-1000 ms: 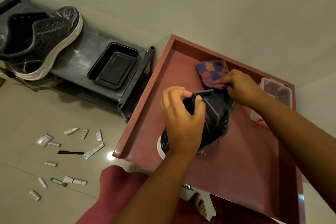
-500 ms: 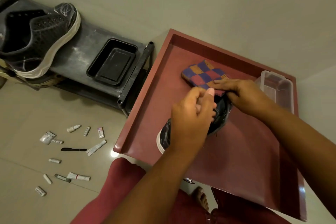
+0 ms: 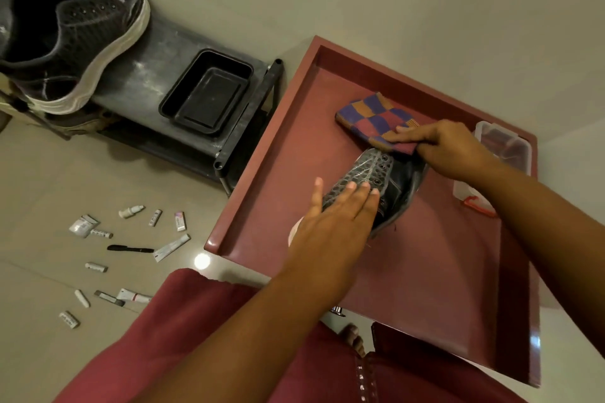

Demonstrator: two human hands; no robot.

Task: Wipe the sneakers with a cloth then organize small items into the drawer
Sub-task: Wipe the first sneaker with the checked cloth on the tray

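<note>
I see the big red drawer pulled out in front of me, filling the right side from about 1 to 5 o'clock. At 10 o'clock stands a dark shoe rack with the other sneaker on top and a black tray beside it. That sneaker looks streaky, so I think it is not wiped yet, but the view is poor there.

In the middle of the drawer lies the dark sneaker I am cleaning. My left hand rests flat on it, fingers straight, holding it down. My right hand, at 2 o'clock from the shoe, pinches the checked cloth, which sits just past the sneaker's top. A clear plastic box sits at the drawer's far right side.

On the floor at 8 o'clock lie the small items, tubes and a pen, well apart from the drawer. None are put away. So wiping is under way and sorting has not begun.
</note>
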